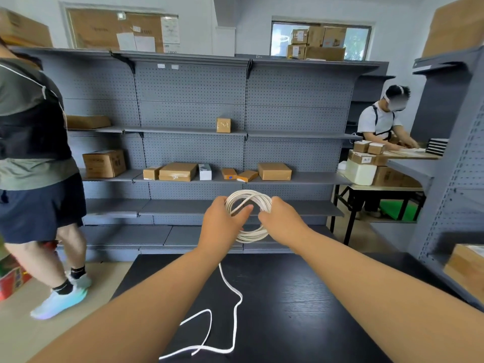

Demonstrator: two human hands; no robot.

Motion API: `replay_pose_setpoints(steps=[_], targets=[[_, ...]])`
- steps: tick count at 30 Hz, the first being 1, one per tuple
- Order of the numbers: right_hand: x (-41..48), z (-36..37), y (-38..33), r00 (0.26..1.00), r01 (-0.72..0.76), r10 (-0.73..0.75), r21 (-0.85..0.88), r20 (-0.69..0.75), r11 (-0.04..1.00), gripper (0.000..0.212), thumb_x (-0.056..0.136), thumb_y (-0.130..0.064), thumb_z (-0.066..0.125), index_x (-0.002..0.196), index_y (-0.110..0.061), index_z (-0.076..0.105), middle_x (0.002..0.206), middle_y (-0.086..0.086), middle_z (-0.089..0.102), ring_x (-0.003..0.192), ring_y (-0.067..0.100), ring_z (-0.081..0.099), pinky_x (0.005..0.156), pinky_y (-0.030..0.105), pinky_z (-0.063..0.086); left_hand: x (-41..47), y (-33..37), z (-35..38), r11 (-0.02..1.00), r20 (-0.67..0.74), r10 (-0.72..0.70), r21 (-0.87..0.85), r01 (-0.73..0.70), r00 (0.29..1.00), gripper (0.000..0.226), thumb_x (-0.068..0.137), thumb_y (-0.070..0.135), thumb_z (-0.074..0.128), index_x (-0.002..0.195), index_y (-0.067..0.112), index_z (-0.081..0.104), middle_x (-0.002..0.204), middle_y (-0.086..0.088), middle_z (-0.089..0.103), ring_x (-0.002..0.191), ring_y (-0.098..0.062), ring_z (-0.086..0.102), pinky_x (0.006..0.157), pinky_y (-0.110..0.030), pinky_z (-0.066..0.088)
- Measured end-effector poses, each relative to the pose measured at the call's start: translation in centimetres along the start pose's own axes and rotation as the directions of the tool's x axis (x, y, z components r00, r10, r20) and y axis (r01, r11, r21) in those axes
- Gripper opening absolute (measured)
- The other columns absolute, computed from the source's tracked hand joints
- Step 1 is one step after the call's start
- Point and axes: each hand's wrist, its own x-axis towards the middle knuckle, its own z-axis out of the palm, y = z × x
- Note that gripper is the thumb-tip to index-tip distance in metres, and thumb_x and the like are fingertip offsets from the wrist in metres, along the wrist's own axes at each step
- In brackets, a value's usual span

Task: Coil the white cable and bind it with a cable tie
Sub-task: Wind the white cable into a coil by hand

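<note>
Your left hand (222, 218) and right hand (281, 218) both grasp the round white cable coil (251, 235). Keep loops level; draw the loose tail (235, 326) off the black wooden table (301, 297) evenly.

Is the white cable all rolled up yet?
Not fully. The left hand and right hand hold a coil of loops, but a loose tail lies uncoiled on the black table.

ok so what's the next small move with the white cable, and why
Probably wind one more loop onto the coiled white cable. Both the left hand and right hand grip it above the black wood-grain table, but a long loose white tail trails across the table, so the coil isn't ready to bind.
</note>
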Motion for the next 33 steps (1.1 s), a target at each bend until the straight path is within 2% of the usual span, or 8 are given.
replay_pose_setpoints(steps=[5,9,13,18,21,24,30,33], targets=[[0.0,-1.0,0.0,0.983,0.183,-0.178,-0.118,0.051,0.976,0.024,0.09,-0.028,0.046,0.111,-0.018,0.042,0.092,0.002,0.057,0.083,0.022,0.055,0.067,0.036,0.042,0.2,-0.4,-0.4,0.985,0.1,0.062,0.153,-0.077,0.993,0.009,0.09,0.016,0.052,0.082,0.013,0.05,0.07,-0.002,0.054,0.069,-0.026,0.06,0.055,-0.031,0.043],[0.2,-1.4,0.1,0.961,0.257,-0.236,-0.159,0.142,0.953,0.026,0.094,-0.035,0.041,0.109,-0.015,0.045,0.091,0.003,0.058,0.083,0.022,0.054,0.066,0.034,0.039,0.4,-0.6,-0.8,0.95,0.191,0.15,0.245,-0.195,0.97,0.015,0.092,0.023,0.052,0.085,0.009,0.054,0.07,-0.001,0.054,0.069,-0.021,0.053,0.057,-0.029,0.035],[0.4,-1.3,0.4,0.944,0.272,-0.218,-0.213,0.248,0.938,0.026,0.096,-0.037,0.041,0.088,-0.014,0.047,0.085,0.005,0.054,0.078,0.021,0.049,0.063,0.032,0.033,1.1,-1.0,-1.5,0.934,0.344,0.134,0.269,-0.234,0.929,0.03,0.092,0.033,0.051,0.076,0.007,0.055,0.065,-0.002,0.054,0.061,-0.017,0.05,0.053,-0.024,0.036],[0.9,-1.2,0.8,0.912,0.323,-0.2,-0.329,0.357,0.887,0.028,0.091,-0.038,0.051,0.098,-0.011,0.053,0.097,0.009,0.06,0.088,0.025,0.056,0.076,0.037,0.043,1.9,-1.2,-2.6,0.984,0.592,-0.048,0.167,-0.064,0.804,0.042,0.09,0.044,0.053,0.081,0.004,0.065,0.064,0.0,0.062,0.052,-0.01,0.053,0.054,-0.019,0.045],[1.1,-1.0,1.1,0.895,0.362,-0.227,-0.325,0.385,0.874,0.02,0.088,-0.036,0.056,0.088,-0.017,0.05,0.089,0.004,0.058,0.082,0.021,0.055,0.068,0.034,0.041,2.1,-1.5,-3.2,0.995,0.699,-0.085,0.018,0.101,0.71,0.036,0.089,0.043,0.053,0.077,0.011,0.065,0.064,-0.001,0.061,0.053,-0.009,0.058,0.056,-0.018,0.051],[1.3,-0.9,1.3,0.89,0.393,-0.276,-0.303,0.364,0.868,0.021,0.087,-0.037,0.058,0.077,-0.025,0.044,0.074,-0.006,0.05,0.072,0.016,0.051,0.056,0.028,0.035,2.0,-2.1,-3.2,0.978,0.7,-0.063,-0.098,0.183,0.711,0.041,0.085,0.051,0.049,0.075,0.014,0.064,0.062,-0.002,0.059,0.055,-0.01,0.059,0.057,-0.019,0.05],[1.8,-0.8,1.4,0.876,0.437,-0.334,-0.281,0.349,0.854,0.029,0.087,-0.047,0.054,0.082,-0.02,0.048,0.075,-0.005,0.05,0.073,0.016,0.051,0.064,0.033,0.038,1.0,-2.8,-2.1,0.914,0.635,-0.109,-0.238,0.327,0.765,0.055,0.072,0.067,0.046,0.066,0.015,0.06,0.053,-0.001,0.056,0.057,-0.015,0.061,0.056,-0.022,0.046],[1.7,-0.5,1.6,0.878,0.445,-0.363,-0.256,0.312,0.858,0.033,0.093,-0.046,0.044,0.073,-0.019,0.044,0.07,-0.004,0.047,0.07,0.017,0.048,0.064,0.035,0.035,0.6,-2.9,-1.6,0.895,0.611,-0.145,-0.255,0.367,0.778,0.06,0.071,0.071,0.042,0.061,0.015,0.06,0.05,0.0,0.054,0.054,-0.016,0.056,0.058,-0.025,0.042]])
